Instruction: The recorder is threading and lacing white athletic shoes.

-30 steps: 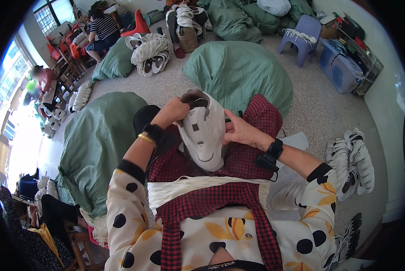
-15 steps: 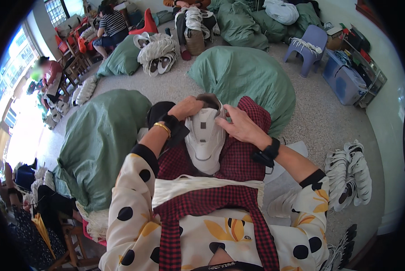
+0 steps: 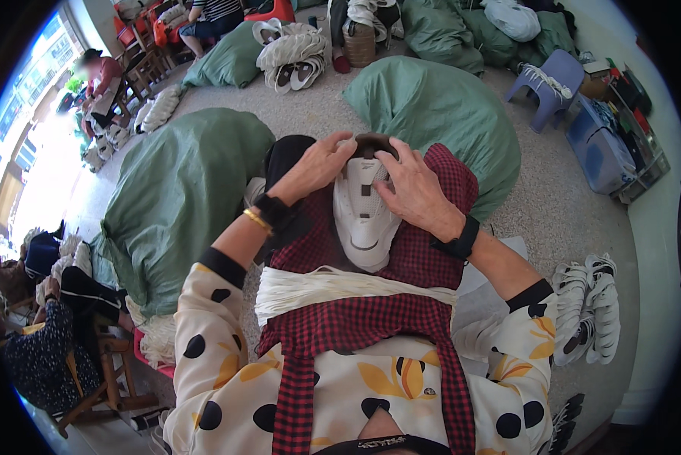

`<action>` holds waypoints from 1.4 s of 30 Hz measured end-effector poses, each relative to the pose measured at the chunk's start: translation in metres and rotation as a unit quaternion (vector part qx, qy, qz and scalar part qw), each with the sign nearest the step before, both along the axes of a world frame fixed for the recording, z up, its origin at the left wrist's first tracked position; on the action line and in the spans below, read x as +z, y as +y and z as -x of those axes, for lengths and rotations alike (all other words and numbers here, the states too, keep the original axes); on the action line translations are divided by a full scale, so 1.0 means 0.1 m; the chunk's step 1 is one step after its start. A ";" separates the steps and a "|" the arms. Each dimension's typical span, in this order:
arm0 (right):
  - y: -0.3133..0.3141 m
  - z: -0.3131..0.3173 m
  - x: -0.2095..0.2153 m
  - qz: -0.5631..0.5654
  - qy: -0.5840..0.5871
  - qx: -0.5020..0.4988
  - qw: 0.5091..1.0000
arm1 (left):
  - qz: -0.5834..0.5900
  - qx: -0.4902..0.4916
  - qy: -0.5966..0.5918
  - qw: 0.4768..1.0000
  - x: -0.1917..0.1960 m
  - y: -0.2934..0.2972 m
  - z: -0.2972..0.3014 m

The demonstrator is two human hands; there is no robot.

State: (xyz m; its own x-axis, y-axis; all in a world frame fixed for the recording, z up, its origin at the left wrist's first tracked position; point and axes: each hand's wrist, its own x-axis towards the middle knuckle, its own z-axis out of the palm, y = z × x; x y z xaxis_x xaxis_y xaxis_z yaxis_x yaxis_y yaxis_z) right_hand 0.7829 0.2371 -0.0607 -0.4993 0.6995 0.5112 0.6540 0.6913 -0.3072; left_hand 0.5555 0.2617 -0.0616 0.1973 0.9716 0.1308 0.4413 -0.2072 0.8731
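A white sneaker (image 3: 365, 227) without laces rests on my lap, toe toward me and dark-lined opening away. My left hand (image 3: 327, 161) grips the left side of its collar, fingertips at the rim. On the other side my right hand (image 3: 420, 191) holds the collar, its fingers curled at the opening by the tongue. Part of the grip is hidden behind the shoe. Across my lap, over the red-and-black checked apron (image 3: 340, 334), lies a bundle of white shoelaces (image 3: 333, 292).
Large green sacks stand ahead at left (image 3: 181, 197) and right (image 3: 446, 121). Strung white shoes (image 3: 587, 307) lie on the floor at right. A purple chair (image 3: 549, 87) and a blue bin (image 3: 598, 148) stand farther back. Other people sit at left and ahead, one close by (image 3: 48, 349).
My left hand has come down the collar's left side and my right hand has moved up toward the opening. The tongue now shows more. The whole view has shifted.
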 end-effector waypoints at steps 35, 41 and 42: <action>-0.59 -0.73 0.57 0.373 0.407 0.125 0.824 | 0.133 -0.176 -0.093 0.971 0.89 -1.25 0.48; -0.04 -2.04 0.24 -0.028 0.208 -0.235 0.949 | 0.065 -0.145 -0.295 0.942 0.93 -1.26 1.05; 0.06 -2.21 0.16 -0.031 0.209 -0.235 0.949 | 0.040 -0.153 -0.320 0.934 0.96 -1.26 1.11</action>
